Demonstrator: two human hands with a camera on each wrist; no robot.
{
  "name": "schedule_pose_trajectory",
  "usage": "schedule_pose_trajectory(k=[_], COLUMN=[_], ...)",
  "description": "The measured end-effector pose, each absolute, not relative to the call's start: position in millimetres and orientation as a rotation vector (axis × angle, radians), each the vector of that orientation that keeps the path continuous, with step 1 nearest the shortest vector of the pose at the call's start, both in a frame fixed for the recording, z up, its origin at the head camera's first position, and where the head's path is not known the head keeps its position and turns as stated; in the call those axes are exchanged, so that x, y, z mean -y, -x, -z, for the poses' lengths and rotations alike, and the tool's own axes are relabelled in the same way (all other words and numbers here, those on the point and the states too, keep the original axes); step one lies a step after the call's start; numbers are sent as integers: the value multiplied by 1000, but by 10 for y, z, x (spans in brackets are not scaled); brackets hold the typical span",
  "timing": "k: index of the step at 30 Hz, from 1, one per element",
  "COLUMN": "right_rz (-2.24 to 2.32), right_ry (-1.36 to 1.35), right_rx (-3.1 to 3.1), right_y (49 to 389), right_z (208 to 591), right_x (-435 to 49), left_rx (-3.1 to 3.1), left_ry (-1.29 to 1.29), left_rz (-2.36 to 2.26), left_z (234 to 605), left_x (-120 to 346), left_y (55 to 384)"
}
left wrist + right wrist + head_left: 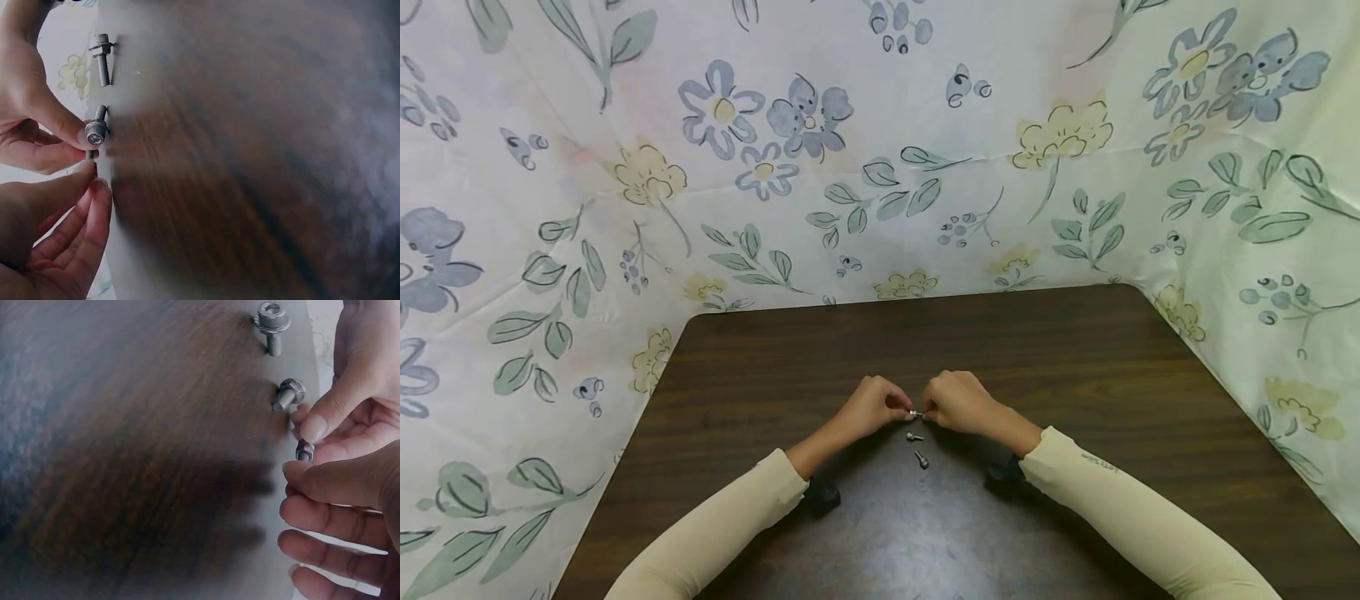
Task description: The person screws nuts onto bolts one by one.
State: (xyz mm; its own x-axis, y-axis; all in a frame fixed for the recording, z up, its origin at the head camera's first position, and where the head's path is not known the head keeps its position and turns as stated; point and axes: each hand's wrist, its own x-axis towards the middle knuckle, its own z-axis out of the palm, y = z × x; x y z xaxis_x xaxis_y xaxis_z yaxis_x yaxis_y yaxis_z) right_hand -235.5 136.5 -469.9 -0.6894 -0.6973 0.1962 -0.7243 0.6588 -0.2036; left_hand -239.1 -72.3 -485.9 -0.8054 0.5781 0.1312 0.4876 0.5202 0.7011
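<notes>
Between both hands, just above the table, is a small metal bolt [917,414] with a nut-like collar [304,450]. My left hand [874,407] pinches its head end between thumb and fingertips. From the other side, my right hand [958,402] pinches the threaded end with thumb and forefinger. The fingertips hide most of this bolt. Nearer the body, two more bolts lie on the table: a closer-set bolt [97,128] beside the hands, and a second bolt [272,328] farther from them. Each of these two has a socket head and a collar under it.
The dark brown wooden table [760,367] stretches out around the hands. A floral cloth [865,150] hangs behind it and along the sides. Black wrist devices [822,497] sit below both pale sleeves [715,525].
</notes>
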Motion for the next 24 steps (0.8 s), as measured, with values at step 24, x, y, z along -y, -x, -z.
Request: schedule_pose_trajectory(k=[24], right_rz=[-504], right_ry=[-1081], right_rx=[2837], right_y=[2298], right_z=[4748], right_x=[-1393], left_rx=[-2631], left_ry=[-943], left_rz=[-1060], left_z=[4837], left_x=[756], left_y=[2400])
